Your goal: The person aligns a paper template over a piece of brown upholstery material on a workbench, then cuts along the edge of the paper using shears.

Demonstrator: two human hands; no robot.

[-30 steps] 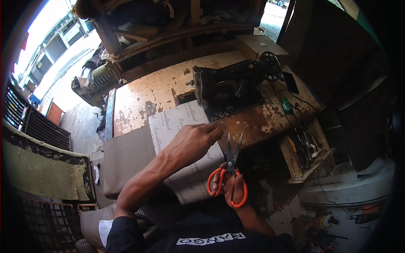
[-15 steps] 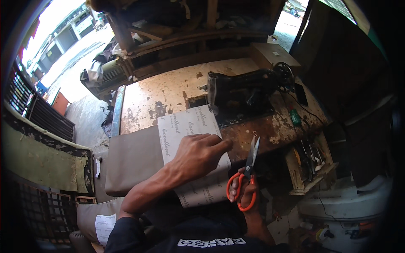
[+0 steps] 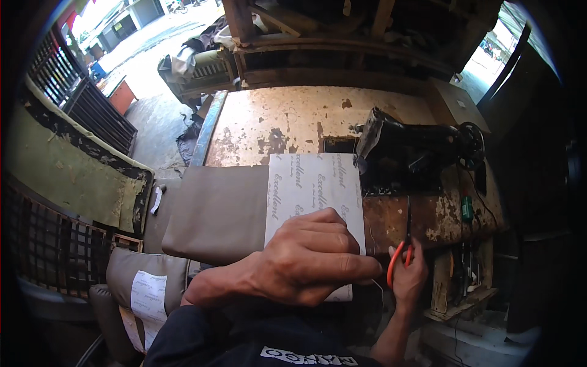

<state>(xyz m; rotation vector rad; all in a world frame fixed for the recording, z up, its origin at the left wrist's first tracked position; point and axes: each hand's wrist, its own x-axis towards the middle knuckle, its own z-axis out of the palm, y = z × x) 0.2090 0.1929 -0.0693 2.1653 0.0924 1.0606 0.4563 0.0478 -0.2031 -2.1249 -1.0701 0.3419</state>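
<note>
Wooden box (image 3: 439,293), right: slim tools (image 3: 468,269). Right hand (image 3: 411,275) grips orange-handled metal scissors (image 3: 402,246), tips far; left hand (image 3: 312,257) pinches pale thread (image 3: 383,295).

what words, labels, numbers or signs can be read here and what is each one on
Wording is located here, not copied.
White rectangular sheet: repeated grey script, large words legible, finer lines too small.
White printed patch on a brown padded cushion: similar grey script, mostly too small.
Black cloth shirt: pale block letters, foreshortened, hard to read.
Brown cardboard box: small pale spot, perhaps a label, unreadable.
</note>
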